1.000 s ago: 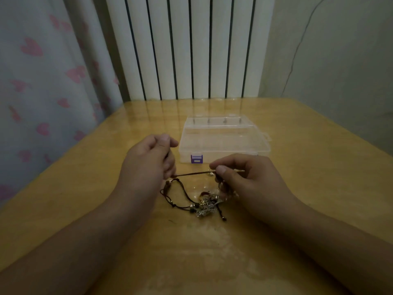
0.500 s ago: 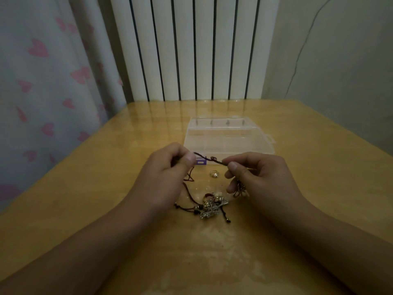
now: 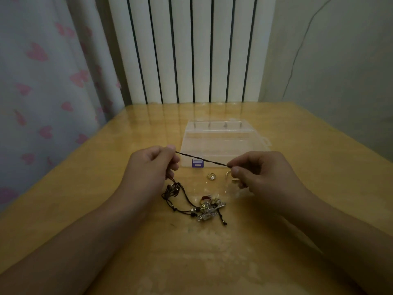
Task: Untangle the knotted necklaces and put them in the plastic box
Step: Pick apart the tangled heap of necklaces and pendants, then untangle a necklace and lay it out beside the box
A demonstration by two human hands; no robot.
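Observation:
A dark cord necklace (image 3: 202,160) is stretched taut between my two hands, above the table. My left hand (image 3: 152,167) pinches its left end and my right hand (image 3: 262,174) pinches its right end. More of the dark cord trails down from my left hand to a tangled heap of cords, beads and silver pendants (image 3: 204,207) lying on the table between my wrists. The clear plastic box (image 3: 223,143) with a purple latch sits closed just beyond my hands. A small silver ring (image 3: 211,176) lies on the table under the cord.
The wooden table (image 3: 212,252) has a glossy top; its left edge borders a curtain with pink hearts (image 3: 42,92). A white radiator (image 3: 191,50) stands behind the far edge, and a grey wall (image 3: 340,71) is at the right.
My hands have moved apart and pulled the cord straight between them; the stretched span is longer than half a second ago. The heap on the table has stayed in place.

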